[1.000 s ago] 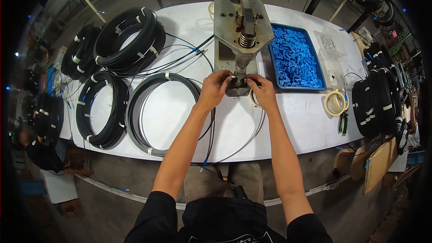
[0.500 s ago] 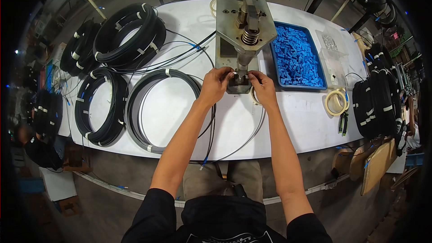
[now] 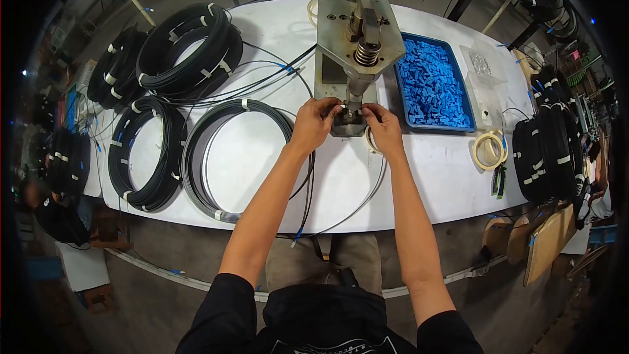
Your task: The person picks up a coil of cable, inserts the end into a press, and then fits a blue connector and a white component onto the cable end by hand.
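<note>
Both hands are at the foot of a metal bench press (image 3: pixel 360 23), one on each side of its ram (image 3: pixel 354 92). My left hand (image 3: pixel 316 121) is closed in a pinch, with a small white bit showing at its fingertips by the ram; the rest of what it grips is hidden. On the other side, my right hand (image 3: pixel 384 128) pinches close to the ram's tip. A thin grey cable (image 3: pixel 371 196) curves up from the table's front edge and disappears beneath that hand. Black cables (image 3: pixel 310 183) pass under my left wrist.
Coils of black cable (image 3: pixel 232 36) (image 3: pixel 177 157) and a looser coil (image 3: pixel 196 177) lie on the left. Right of the press sits a blue tray (image 3: pixel 473 118) of small blue pieces, near clear bags (image 3: pixel 488 98), a tape roll (image 3: pixel 488 162) and green-black cutters (image 3: pixel 499 181). More coils (image 3: pixel 547 151) stand far right.
</note>
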`<state>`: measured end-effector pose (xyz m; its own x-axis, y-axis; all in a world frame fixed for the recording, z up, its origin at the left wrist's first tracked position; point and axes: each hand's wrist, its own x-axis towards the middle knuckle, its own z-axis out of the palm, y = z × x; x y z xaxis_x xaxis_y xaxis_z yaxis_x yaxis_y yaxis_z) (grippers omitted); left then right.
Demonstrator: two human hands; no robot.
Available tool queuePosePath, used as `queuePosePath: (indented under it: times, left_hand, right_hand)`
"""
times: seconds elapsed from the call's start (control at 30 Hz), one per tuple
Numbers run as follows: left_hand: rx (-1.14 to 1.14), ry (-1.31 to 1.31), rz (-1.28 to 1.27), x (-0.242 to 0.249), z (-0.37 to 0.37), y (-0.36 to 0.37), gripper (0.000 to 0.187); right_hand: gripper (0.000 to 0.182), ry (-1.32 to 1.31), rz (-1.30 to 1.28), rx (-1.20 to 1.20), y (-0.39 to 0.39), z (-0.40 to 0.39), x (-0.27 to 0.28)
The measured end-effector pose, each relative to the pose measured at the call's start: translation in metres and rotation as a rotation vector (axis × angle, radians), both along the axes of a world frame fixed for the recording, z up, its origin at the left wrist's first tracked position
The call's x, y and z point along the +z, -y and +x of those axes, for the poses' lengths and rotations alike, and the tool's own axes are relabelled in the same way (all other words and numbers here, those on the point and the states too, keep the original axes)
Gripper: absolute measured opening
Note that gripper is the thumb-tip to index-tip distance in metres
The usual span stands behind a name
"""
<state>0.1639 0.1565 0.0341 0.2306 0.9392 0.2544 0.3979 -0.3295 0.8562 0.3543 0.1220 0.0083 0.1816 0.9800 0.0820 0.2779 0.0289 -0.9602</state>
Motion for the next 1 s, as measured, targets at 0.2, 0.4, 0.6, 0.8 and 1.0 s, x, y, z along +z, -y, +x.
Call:
queuePosePath:
  times: [0.2, 0.4, 0.6, 0.8, 1.0]
  left_hand:
    - [-0.010, 0.009, 0.016, 0.0014, -0.0001, 0.0015, 0.018]
    - [0.007, 0.002, -0.025, -0.0019, -0.0006, 0.0004, 0.017]
    - [0.005, -0.003, -0.019, -0.0033, -0.0001, -0.0003, 0.018]
    - [0.000, -0.002, -0.007, -0.0041, -0.0004, -0.0005, 0.017]
    - [0.002, 0.003, -0.017, -0.0041, -0.0004, 0.0002, 0.017]
  right_hand:
    - [0.028, 0.016, 0.016, 0.015, 0.0005, 0.0011, 0.0010]
    - [0.028, 0.034, 0.028, 0.016, 0.0021, 0.0002, 0.0042]
    - [0.028, 0.009, 0.024, 0.029, -0.0001, 0.0023, -0.0006]
    - [0.028, 0.029, 0.016, 0.019, 0.0010, 0.0015, 0.0015]
    - [0.028, 0.030, 0.019, 0.012, 0.0011, 0.0008, 0.0012]
